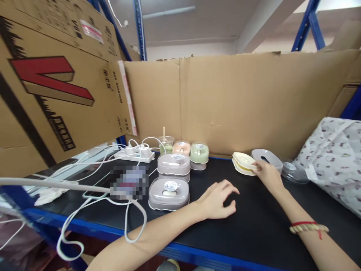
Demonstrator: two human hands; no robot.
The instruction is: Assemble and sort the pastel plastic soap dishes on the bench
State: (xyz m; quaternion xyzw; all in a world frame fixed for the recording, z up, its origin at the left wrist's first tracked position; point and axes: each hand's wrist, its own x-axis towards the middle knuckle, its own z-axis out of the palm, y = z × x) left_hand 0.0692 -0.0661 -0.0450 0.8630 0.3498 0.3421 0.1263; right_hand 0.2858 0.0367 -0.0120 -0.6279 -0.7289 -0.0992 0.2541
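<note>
1. We saw the cream trays (244,162) toward the back of the table (254,233), right of centre. At least two shallow, wavy-edged pieces lay loosely one over another; the upper one sat slightly tilted, with a gap showing beneath it.
2. We judged them light, thin plastic: fairly stiff, a little springy at the rim, smooth enough to slip against each other, and liable to crack if bent hard. The rim looked the best place to take hold, with thumb and fingers on opposite faces.
3. Our right hand (266,175) had its fingers pinched on the near right edge of the trays. We could not tell whether it gripped one piece or more.
4. Our left hand (218,201) was bare of any object, thumb and fingers apart and curved, palm down over the table, well apart from the trays.
5. Just right of the trays was a grey tub (275,160) with a dark oval opening, then a clear cover (293,173) beside a patterned bag (335,158).
6. Left of our left hand were a front grey box (169,197), a grey stack (173,167) behind it, then a green box (199,155) and an orange box (181,148).
7. Farther left lay a power strip (148,156) and white cables.
</note>
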